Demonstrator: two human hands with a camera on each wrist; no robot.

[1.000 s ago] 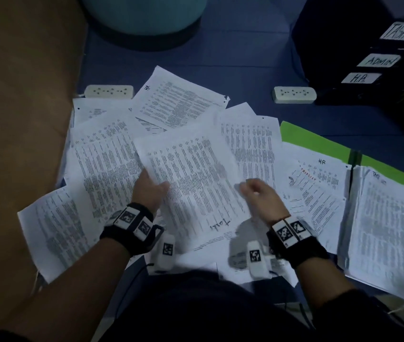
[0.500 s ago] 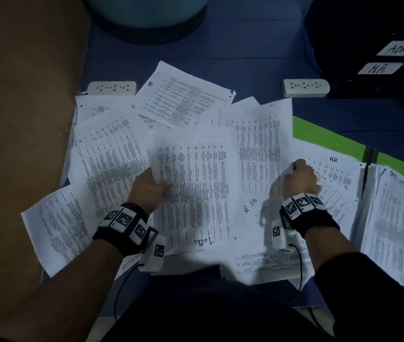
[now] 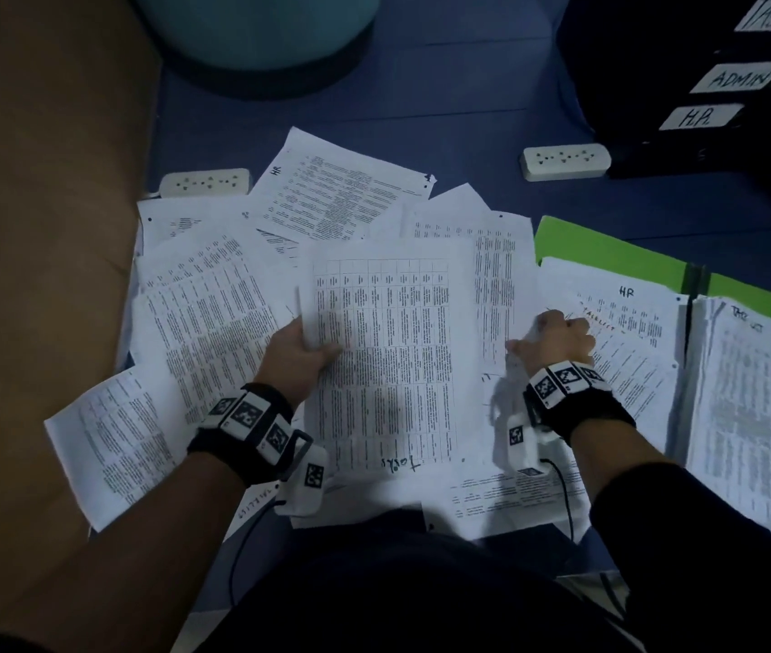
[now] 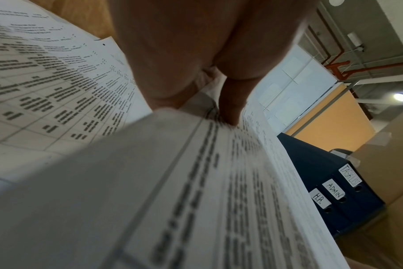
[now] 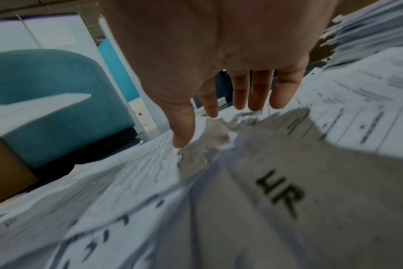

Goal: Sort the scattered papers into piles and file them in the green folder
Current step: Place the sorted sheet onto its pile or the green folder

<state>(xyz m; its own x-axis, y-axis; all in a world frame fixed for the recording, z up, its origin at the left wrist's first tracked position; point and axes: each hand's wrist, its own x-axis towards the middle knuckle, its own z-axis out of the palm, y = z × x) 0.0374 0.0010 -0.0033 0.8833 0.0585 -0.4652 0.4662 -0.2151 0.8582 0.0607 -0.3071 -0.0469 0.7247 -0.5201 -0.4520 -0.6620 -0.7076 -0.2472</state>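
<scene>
Printed sheets (image 3: pixel 214 313) lie scattered over the blue floor. My left hand (image 3: pixel 313 346) grips the left edge of a table-printed sheet marked "Tasks" (image 3: pixel 397 369); the left wrist view shows the thumb (image 4: pixel 230 109) on top of that sheet (image 4: pixel 173 182). The open green folder (image 3: pixel 610 249) lies at the right, with a pile marked HR (image 3: pixel 633 322) on its left half and a thick pile (image 3: pixel 751 393) on its right half. My right hand (image 3: pixel 534 344) is at the HR pile's left edge. In the right wrist view its thumb and fingers (image 5: pixel 253 94) pinch a bunched sheet (image 5: pixel 219 134).
Two white power strips (image 3: pixel 204 181) (image 3: pixel 565 160) lie beyond the papers. Dark binders labelled H.R., ADMIN and TASKLIST (image 3: pixel 704 87) stand at the back right. A teal pouf (image 3: pixel 251 30) is at the back, a brown surface (image 3: pixel 44 228) on the left.
My right hand left the Tasks sheet and moved right to the HR pile's edge. My left hand swung the Tasks sheet round until it lies straight.
</scene>
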